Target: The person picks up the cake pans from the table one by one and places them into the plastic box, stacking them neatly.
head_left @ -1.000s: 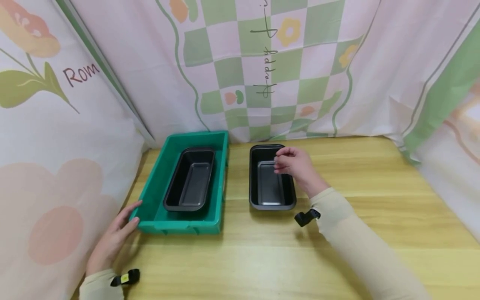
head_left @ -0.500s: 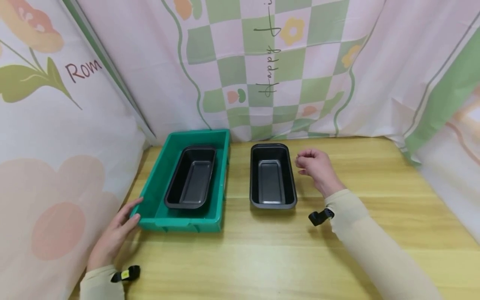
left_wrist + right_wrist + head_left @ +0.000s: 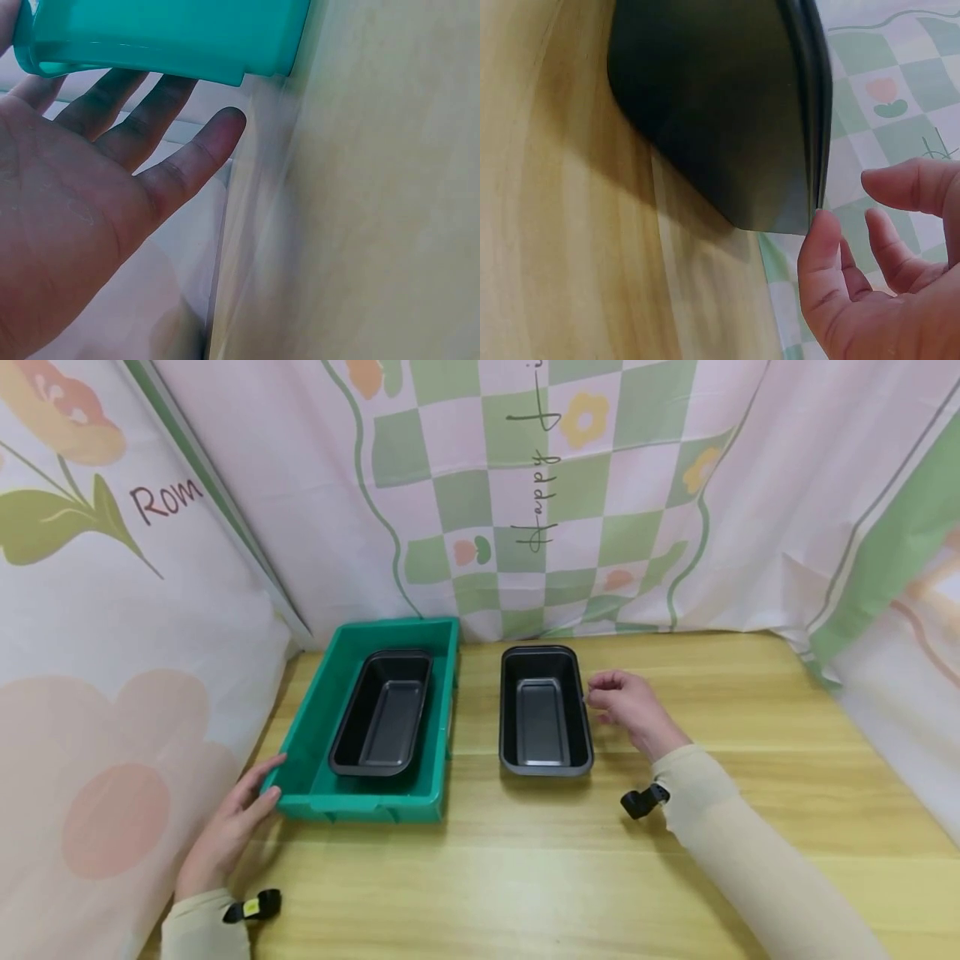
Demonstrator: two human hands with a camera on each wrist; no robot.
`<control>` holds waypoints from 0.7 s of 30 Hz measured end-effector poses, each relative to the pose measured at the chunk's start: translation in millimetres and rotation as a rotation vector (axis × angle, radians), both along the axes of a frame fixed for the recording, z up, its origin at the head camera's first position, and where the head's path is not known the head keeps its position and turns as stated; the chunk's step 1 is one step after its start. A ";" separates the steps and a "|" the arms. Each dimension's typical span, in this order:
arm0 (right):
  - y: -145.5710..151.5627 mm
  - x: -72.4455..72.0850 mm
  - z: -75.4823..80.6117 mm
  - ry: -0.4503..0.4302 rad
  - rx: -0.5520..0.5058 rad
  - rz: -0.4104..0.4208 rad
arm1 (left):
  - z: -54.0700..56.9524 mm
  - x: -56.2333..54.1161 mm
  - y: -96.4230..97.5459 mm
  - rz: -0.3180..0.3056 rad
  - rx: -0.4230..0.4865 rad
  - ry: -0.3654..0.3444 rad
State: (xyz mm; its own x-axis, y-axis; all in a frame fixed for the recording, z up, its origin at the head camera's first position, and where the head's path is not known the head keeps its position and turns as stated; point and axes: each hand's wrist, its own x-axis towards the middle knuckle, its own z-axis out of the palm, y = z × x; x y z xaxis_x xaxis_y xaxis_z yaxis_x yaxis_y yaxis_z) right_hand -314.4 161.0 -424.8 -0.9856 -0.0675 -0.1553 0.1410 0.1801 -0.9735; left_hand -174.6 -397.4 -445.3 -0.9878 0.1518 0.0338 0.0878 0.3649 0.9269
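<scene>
In the head view my left hand (image 3: 223, 837) rests at the near left corner of a green plastic tray (image 3: 356, 810). The left wrist view shows its fingers extended past the green wall. A black loaf pan (image 3: 381, 768) lies inside the tray, slightly askew. To the right, on the table, stands another black loaf pan (image 3: 546, 771); its inside looks bare. My right hand (image 3: 632, 710) is at this pan's right rim, fingers loosely bent. In the right wrist view one fingertip is at the rim's corner, while the thumb is apart. That rim looks layered there.
The wooden table (image 3: 487, 877) extends in front of and to the right of the pans. A patterned curtain (image 3: 517, 527) hangs along the back, and more printed cloth (image 3: 112, 710) closes the left side. A gap of table separates tray and right pan.
My right hand has moved right from over the right loaf pan to beside it, then slightly back toward its rim. My left hand stays at the tray corner; both pans stay put.
</scene>
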 end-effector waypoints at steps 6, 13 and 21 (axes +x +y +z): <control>-2.2 0.4 -5.5 -0.007 -0.015 0.053 | 0.3 0.3 0.7 0.001 -0.005 0.004; -4.6 1.6 -10.6 -0.010 -0.005 0.053 | 0.9 1.2 1.8 0.002 -0.006 0.005; -8.4 3.6 -14.0 -0.006 0.005 0.024 | 0.2 1.4 1.5 0.004 -0.013 -0.002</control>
